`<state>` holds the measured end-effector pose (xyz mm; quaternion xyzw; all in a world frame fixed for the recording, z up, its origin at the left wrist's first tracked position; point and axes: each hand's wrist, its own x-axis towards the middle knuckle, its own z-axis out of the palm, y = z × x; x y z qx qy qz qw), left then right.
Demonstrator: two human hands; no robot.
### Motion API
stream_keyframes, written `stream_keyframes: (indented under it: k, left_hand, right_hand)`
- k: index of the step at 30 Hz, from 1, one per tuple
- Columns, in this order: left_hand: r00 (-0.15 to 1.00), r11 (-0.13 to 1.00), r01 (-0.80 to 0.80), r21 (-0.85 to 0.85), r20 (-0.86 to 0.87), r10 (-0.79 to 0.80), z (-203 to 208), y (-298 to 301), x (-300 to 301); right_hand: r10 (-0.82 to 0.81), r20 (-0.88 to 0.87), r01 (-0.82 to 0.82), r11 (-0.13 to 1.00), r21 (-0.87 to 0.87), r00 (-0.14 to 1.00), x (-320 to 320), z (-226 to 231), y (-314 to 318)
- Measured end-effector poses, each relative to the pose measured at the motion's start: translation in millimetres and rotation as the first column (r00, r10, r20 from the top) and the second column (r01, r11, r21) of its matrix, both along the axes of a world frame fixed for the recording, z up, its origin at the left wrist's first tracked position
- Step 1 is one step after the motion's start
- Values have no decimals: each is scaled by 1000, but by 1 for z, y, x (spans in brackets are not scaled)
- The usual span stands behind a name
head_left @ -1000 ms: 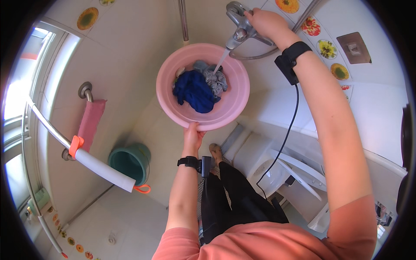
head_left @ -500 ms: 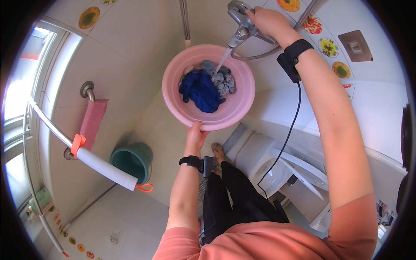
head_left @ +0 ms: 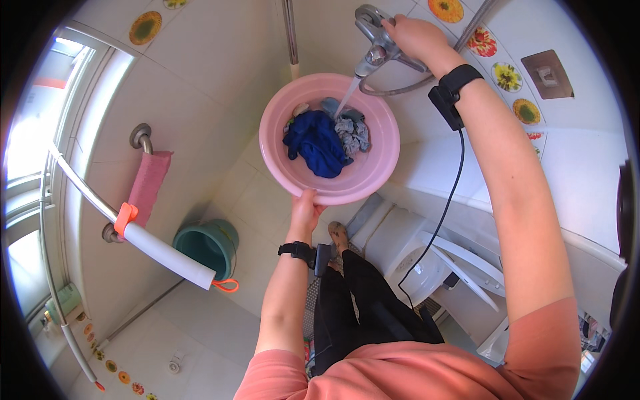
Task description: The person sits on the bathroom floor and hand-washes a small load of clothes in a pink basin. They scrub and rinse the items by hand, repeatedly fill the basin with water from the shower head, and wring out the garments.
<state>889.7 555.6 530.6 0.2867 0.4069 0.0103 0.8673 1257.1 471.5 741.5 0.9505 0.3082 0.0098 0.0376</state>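
Observation:
My left hand (head_left: 307,212) grips the near rim of a pink basin (head_left: 275,150), thumb on top and fingers curled beneath. Inside the basin lie a dark blue cloth (head_left: 313,143) and a grey patterned cloth (head_left: 353,133), with other pale pieces behind them. Water (head_left: 345,97) runs from a chrome faucet (head_left: 377,56) onto the clothes. Up at the faucet, my right hand (head_left: 415,37) is closed around its lever end. The lever itself is largely covered by the fingers.
A green bucket (head_left: 207,247) stands on the floor at left, below a wall bar with a pink cloth (head_left: 149,183) over it. A white padded tube (head_left: 167,257) juts in from the left. The toilet (head_left: 427,277) is at right. A shower hose (head_left: 400,91) loops behind the basin.
The view has shifted slightly, so the basin and bucket appear a little further right and lower. Both hands keep their holds, and the water still runs.

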Motion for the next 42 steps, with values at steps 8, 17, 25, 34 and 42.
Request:
stream_keyframes:
  k: [8,17,25,34,42]
  left_hand:
    - [1000,1000,16,14,4,-16,-2,-2,1]
    - [1000,999,-10,47,30,9,-19,-2,12]
    - [997,995,58,75,39,-61,-34,-2,18]
    - [998,999,-31,-17,55,32,-21,-13,3]
    - [999,1000,-24,-20,41,25,-29,-15,-4]
  right_hand:
    - [8,15,-9,1000,15,1000,3,-3,-2]
    - [11,8,-11,1000,20,1000,4,-4,-4]
    - [47,-7,-47,999,9,999,13,-6,-4]
    - [20,-6,-21,999,-35,1000,10,-1,-3]
    - [184,70,-170,970,-174,980,23,-9,-13]
